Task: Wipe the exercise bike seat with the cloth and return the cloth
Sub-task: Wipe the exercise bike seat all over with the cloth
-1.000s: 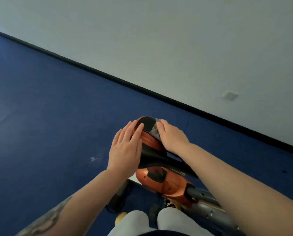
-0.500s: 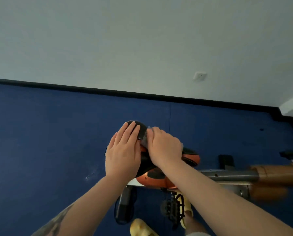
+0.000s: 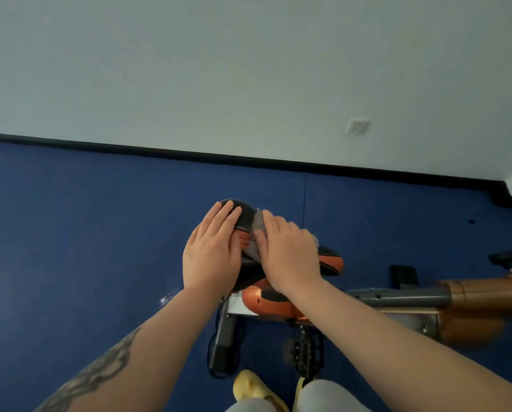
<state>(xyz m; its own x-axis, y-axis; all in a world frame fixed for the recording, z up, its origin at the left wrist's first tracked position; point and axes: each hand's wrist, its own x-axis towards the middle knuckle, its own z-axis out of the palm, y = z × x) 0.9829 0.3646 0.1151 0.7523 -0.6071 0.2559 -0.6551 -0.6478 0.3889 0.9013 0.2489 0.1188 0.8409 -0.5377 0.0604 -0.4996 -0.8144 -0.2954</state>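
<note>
The left hand (image 3: 211,257) lies flat, fingers together, on the near side of the exercise bike seat (image 3: 244,221), steadying it. The right hand (image 3: 287,254) presses the cloth (image 3: 256,233) palm-down onto the top of the seat; only a pale grey edge of the cloth shows past the fingertips (image 3: 268,217).

Risks from this position:
- The cloth may bunch or slip from under the palm, since no finger appears to pinch it.
- The seat may swivel on its post if the steadying hand lifts.
- The nose of the seat, under the left hand, may go unwiped.

Most of the cloth is hidden beneath the right hand, so its fold cannot be judged. The orange frame (image 3: 266,301) and grey rail (image 3: 397,294) are partly covered by the forearm, and the far-right parts are blurred. The place where the cloth belongs is probably out of view.
</note>
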